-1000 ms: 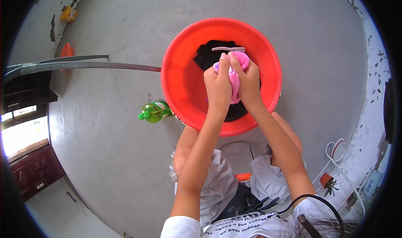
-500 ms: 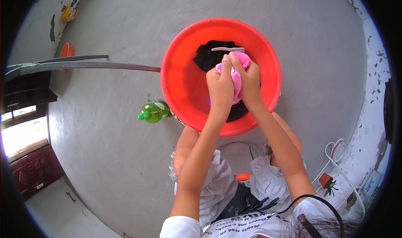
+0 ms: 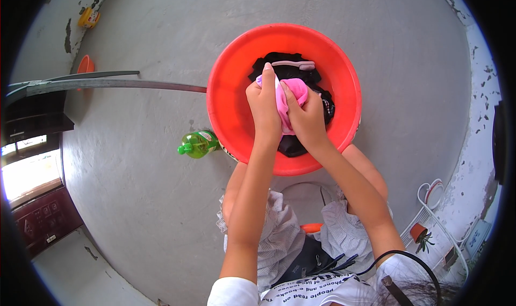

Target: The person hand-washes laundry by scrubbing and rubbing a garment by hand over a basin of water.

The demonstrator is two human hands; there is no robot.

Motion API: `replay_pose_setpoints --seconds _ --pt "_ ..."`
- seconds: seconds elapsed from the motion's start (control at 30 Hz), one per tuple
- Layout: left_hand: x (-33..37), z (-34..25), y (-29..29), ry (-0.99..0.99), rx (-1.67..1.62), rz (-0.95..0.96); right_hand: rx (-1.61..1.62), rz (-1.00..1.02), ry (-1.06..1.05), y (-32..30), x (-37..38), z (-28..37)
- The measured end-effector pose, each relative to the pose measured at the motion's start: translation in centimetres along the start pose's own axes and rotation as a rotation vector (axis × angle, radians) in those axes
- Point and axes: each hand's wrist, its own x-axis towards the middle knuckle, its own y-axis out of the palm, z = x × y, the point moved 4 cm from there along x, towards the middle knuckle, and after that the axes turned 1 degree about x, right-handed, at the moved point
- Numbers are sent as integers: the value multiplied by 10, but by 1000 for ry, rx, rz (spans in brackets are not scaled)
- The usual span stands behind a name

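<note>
A pink cloth (image 3: pixel 284 108) with a pale lilac edge is bunched between my two hands, over the red basin (image 3: pixel 232 123). My left hand (image 3: pixel 265 108) grips its left side, the thumb pointing away from me. The fingers of my right hand (image 3: pixel 310 118) are wrapped round its right side. Below the hands lie black clothes (image 3: pixel 293 146) in the basin, some with a small pattern at the right. Across the far black cloth rests a pink-handled brush (image 3: pixel 294 65); its bristles are not visible. The hands hide the underside of the pink cloth.
Left of the basin a green bottle (image 3: pixel 198 144) with a pump top stands on the grey floor. A long dark bar (image 3: pixel 123 84) reaches to the basin's left rim. At the lower right is a white rack (image 3: pixel 438 217) with a potted plant (image 3: pixel 419 233).
Both hands have shifted left and slightly nearer with the pink cloth. My left thumb now stands apart from the right one. More of the brush and the patterned black cloth shows.
</note>
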Motion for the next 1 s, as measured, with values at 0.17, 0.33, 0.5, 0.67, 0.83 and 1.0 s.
replay_pose_setpoints --seconds 0.17,0.33,0.5,0.67,0.83,1.0 --pt "-11 4 14 17 -1 63 45 -70 18 -13 10 0" --pt "-20 15 21 -30 64 109 200 -78 80 -20 25 -6" --pt "-12 11 16 28 56 68 159 -85 61 -15 23 -5" --pt "-1 3 4 30 -29 42 75 -85 -5 -6 8 1" --pt "-3 3 5 0 -41 15 6 -26 -13 -4 4 4" --pt "-16 6 21 8 -2 54 109 -83 25 -16 17 -4"
